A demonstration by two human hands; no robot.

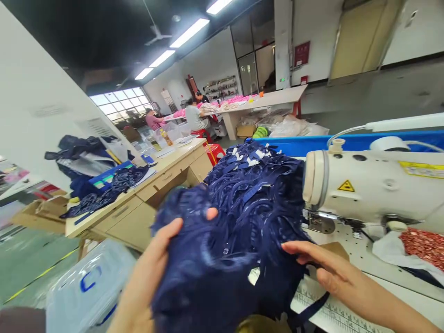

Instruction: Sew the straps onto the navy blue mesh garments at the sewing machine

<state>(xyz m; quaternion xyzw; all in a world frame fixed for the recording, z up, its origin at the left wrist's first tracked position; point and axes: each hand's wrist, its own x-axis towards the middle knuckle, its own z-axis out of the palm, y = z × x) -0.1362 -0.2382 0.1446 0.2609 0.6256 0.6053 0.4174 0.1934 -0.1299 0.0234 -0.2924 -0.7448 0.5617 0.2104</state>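
A big heap of navy-blue lace garments with straps and small white tags lies on the sewing table in front of me. My left hand cups the near left side of the heap, thumb and a fingertip showing on top, the other fingers buried in the cloth. My right hand lies on the heap's right edge with fingers stretched out flat, nothing held in it. A cream industrial sewing machine stands just right of the heap, its needle area behind my right hand.
Red patterned fabric on white cloth lies under the machine arm. A clear plastic bin sits low left. A wooden desk with more navy cloth stands left. People sit at a long table far back.
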